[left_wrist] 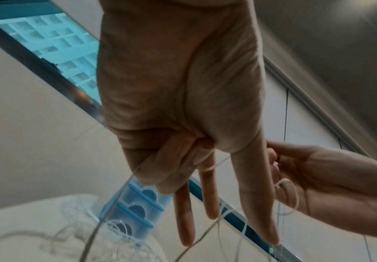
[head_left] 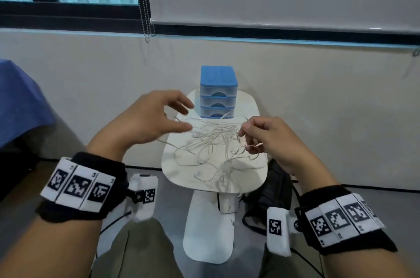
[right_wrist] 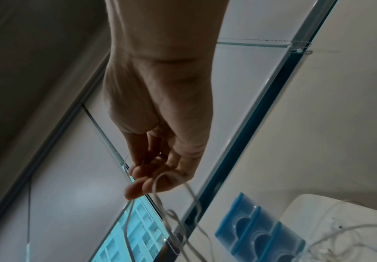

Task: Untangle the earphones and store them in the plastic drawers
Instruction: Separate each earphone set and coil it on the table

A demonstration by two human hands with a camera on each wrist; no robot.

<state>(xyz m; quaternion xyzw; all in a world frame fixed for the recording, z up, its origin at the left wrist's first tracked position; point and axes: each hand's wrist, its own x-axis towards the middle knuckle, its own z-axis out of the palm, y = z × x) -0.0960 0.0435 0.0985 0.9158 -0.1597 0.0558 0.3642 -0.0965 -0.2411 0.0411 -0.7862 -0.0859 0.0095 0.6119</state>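
Wristbands (head_left: 79, 186) nearest the viewer carry black-and-white square code markers, and no readable words or brand show anywhere. Beyond them the right hand (head_left: 270, 139), at 3 o'clock of the tangled earphones (head_left: 213, 143), pinches a loop of cord; the left hand (head_left: 154, 118), at 9 o'clock, has fingers spread with a strand caught across them. Pulling hard would likely tighten knots or drag cords off the table (head_left: 172, 171). At 12 o'clock the plastic drawers (head_left: 218, 93) stand closed.

Right hand (right_wrist: 160, 109) fingers (right_wrist: 138, 189) pinch earphone cable (right_wrist: 158, 200); blue drawers (right_wrist: 259, 235) beyond.
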